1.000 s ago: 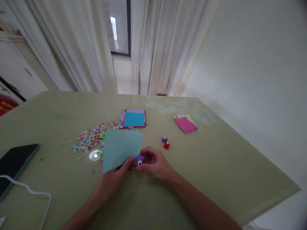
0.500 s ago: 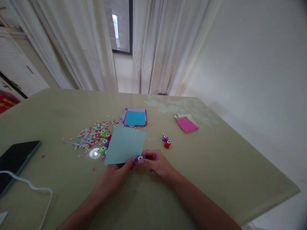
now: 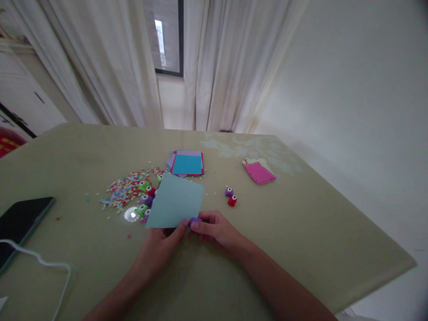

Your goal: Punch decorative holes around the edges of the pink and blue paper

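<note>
A pale blue-green square of paper (image 3: 177, 200) is held up in front of me by my left hand (image 3: 163, 240), its thumb pressed on the lower edge. At the lower right corner of the sheet, my right hand (image 3: 217, 229) pinches a small purple paper punch (image 3: 195, 221) between thumb and fingers. That punch touches or sits right against the paper's edge; its eye cannot be seen. Behind the sheet's left side, several green, purple and red eyed punches (image 3: 147, 199) are partly covered. Two more, a purple punch (image 3: 229, 191) and a red punch (image 3: 232, 200), stand beyond my right hand.
Colourful paper dots (image 3: 125, 189) lie heaped at the left, near a shiny round spot (image 3: 132, 214). A stack of coloured paper squares (image 3: 187, 164) lies farther back. Pink and cream sheets with dotted edges (image 3: 260, 172) rest at the right. A phone (image 3: 25, 218) and white cable (image 3: 47, 262) are at far left.
The purple punch has turned in my right hand, so its white eye no longer shows. The paper has shifted slightly to the right at its upper corner.
</note>
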Available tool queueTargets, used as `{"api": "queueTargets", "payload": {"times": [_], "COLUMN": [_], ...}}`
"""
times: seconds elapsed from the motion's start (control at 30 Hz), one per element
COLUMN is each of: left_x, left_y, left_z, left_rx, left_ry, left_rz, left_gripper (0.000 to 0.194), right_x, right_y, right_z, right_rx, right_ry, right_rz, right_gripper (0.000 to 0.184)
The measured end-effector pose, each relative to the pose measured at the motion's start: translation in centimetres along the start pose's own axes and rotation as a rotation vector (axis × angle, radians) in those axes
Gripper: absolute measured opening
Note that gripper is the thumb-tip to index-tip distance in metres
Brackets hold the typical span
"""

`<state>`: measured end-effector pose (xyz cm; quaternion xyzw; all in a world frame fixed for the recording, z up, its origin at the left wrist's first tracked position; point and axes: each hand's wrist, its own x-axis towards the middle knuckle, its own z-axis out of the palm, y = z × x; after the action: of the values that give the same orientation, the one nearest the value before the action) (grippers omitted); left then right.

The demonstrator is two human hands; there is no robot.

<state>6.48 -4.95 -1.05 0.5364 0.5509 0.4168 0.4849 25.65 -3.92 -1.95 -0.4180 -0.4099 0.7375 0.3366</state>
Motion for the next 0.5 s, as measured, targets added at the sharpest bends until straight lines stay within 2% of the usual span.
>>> {"api": "queueTargets", "payload": {"times": [0.2, 0.5], "left_x": [-0.35, -0.24], "left_y": [0.41, -0.19], "left_z": [0.12, 0.15], "left_rx": [0.011, 0.014], "left_ry": [0.001, -0.024], "left_rz": [-0.009, -0.021], "left_gripper": [0.033, 0.038], "right_x": [-0.16, -0.32], "right_y": [0.03, 0.13], "right_z": [0.55, 0.72], "right_rx": [0.028, -0.029], "right_ry": [0.001, 0.029], "right_rz": [0.015, 0.009], "right_gripper": [0.054, 0.054]}}
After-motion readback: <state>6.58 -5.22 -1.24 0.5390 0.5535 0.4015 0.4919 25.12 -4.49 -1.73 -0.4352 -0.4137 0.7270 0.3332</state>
